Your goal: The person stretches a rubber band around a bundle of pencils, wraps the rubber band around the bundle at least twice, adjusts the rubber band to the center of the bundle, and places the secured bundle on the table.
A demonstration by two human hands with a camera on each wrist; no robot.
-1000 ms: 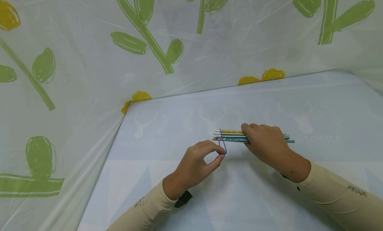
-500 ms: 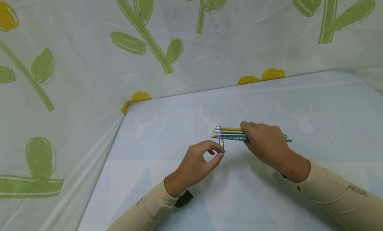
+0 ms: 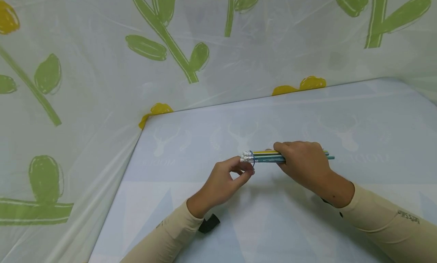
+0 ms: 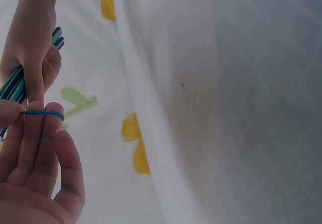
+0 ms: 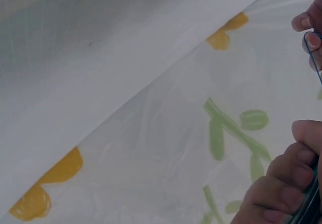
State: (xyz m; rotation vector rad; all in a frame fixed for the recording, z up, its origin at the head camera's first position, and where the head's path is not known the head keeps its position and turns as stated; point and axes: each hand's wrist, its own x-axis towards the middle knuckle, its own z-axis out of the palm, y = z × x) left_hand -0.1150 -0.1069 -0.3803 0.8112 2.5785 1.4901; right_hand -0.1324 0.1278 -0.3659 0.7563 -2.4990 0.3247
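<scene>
My right hand (image 3: 304, 160) grips a bundle of pencils (image 3: 268, 158), yellow and teal, held level above the table with their white eraser ends pointing left. A blue rubber band (image 3: 253, 162) circles the bundle near the erasers. Its loose loop hangs down to my left hand (image 3: 220, 185), whose thumb and fingers hold it just below the pencils. The left wrist view shows the rubber band (image 4: 43, 113) stretched across the fingertips. In the right wrist view, curled fingers of the right hand (image 5: 279, 191) wrap the dark pencils (image 5: 308, 204) at the lower corner.
The table (image 3: 191, 141) wears a pale cloth with faint deer-head prints. Behind it and to the left hangs a white curtain (image 3: 102, 77) with green stems and yellow flowers. A black piece (image 3: 209, 223) shows by the left wrist.
The left fingers have risen closer to the pencils, and the hanging band loop looks shorter. The bundle rose slightly, then dropped back. The right hand keeps its grip.
</scene>
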